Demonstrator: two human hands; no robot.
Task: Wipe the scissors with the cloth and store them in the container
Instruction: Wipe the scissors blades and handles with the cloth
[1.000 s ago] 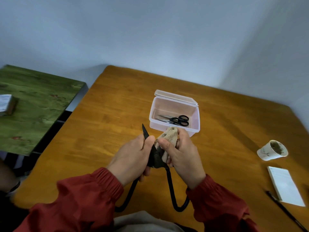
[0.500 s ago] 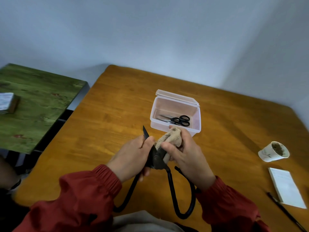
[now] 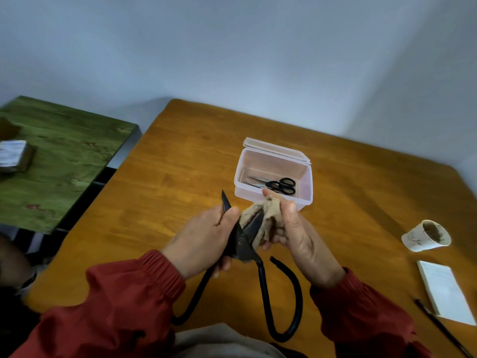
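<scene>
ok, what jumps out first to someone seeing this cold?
The big black scissors at centre front, blades spread: the left hand grips one blade, the right hand pinches a tan cloth round the other. Just behind, on the wooden table, an open clear container already holds a small pair of scissors.

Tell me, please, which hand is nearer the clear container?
Right. The right hand, holding the cloth, is just before the container's near wall; the left hand, gripping the large scissors, lies farther left.
</scene>
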